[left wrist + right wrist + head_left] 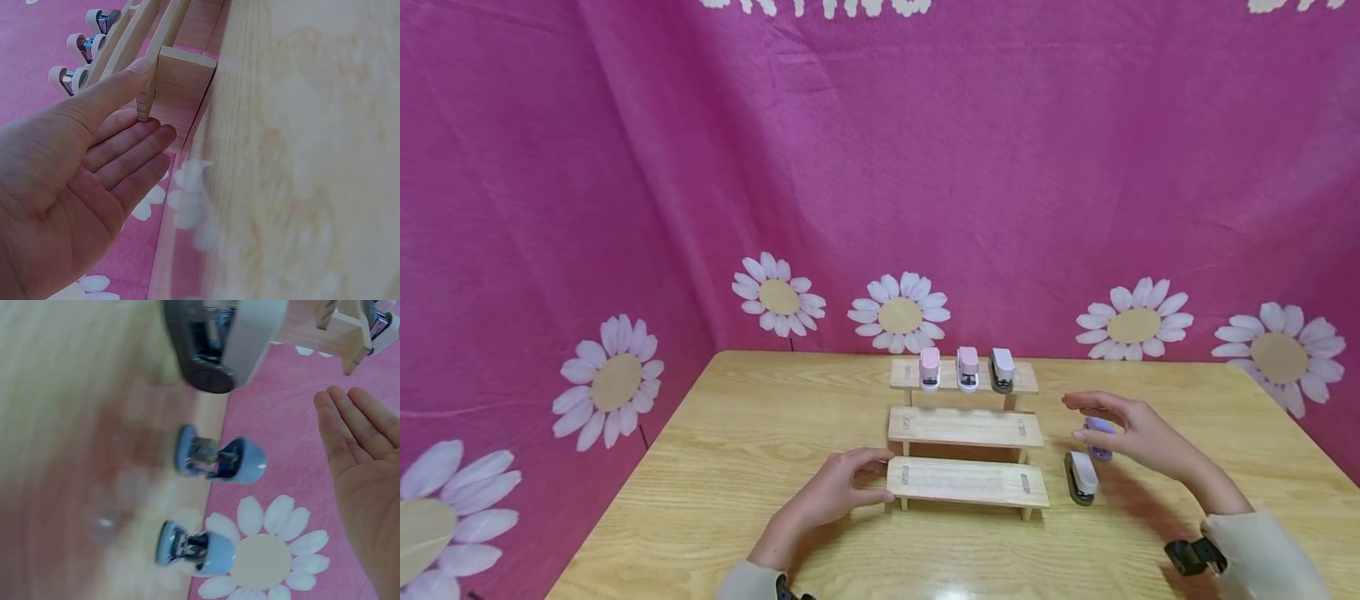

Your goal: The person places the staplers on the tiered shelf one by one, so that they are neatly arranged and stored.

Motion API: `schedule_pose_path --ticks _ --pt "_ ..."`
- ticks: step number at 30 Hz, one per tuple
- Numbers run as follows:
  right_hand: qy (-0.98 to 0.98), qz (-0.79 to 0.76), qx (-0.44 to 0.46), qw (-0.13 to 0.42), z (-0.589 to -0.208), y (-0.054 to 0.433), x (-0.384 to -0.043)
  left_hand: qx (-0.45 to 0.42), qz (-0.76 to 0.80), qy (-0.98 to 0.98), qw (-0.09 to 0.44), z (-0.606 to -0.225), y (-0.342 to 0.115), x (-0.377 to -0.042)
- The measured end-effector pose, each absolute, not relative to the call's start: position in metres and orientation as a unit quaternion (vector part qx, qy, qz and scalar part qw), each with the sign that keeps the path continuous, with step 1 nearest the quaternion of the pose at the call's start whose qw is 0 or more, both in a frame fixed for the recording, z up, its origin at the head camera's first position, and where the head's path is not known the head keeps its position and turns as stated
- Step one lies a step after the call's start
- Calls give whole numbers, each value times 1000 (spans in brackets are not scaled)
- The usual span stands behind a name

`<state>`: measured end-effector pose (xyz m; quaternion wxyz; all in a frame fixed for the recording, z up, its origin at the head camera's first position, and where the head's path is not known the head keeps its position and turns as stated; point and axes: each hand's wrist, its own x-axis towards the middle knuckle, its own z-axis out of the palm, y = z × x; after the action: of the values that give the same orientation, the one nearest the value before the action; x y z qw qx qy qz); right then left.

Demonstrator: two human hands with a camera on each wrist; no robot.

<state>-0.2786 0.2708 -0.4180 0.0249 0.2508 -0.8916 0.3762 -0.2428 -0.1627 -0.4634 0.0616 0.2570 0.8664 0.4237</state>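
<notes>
A three-step wooden display rack (pixel 967 482) stands on the table. My left hand (pixel 831 492) holds the left end of its lowest board, thumb at one edge and fingertips at the other. On the top step stand two pink staplers (pixel 929 368) and a white-and-grey stapler (pixel 1002 368). My right hand (pixel 1138 429) hovers right of the rack with fingers extended and nothing held. Partly covered by it is a purple stapler (pixel 1101 452); nearer me lies another white-and-grey stapler (pixel 1082 477). Two bluish staplers (pixel 250 461) show below that one in the right wrist view.
The wooden table (pixel 760 433) reaches back to a pink cloth backdrop (pixel 1000 167) printed with white daisies. The rack's middle step (pixel 966 427) and lowest step carry no staplers. Dark camera mounts (pixel 1195 556) sit at both wrists.
</notes>
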Motion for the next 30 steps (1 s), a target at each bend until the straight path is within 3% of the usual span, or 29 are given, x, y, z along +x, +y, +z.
schedule_pose_path --ticks 10,19,30 --pt "-894 348 283 13 -437 281 -270 257 444 856 62 -467 -163 -243" --pt "-887 356 292 -40 -446 289 -264 253 434 862 70 -463 -163 -243" --pt "-922 283 263 -10 -448 288 -261 249 425 867 68 -463 -162 -242"
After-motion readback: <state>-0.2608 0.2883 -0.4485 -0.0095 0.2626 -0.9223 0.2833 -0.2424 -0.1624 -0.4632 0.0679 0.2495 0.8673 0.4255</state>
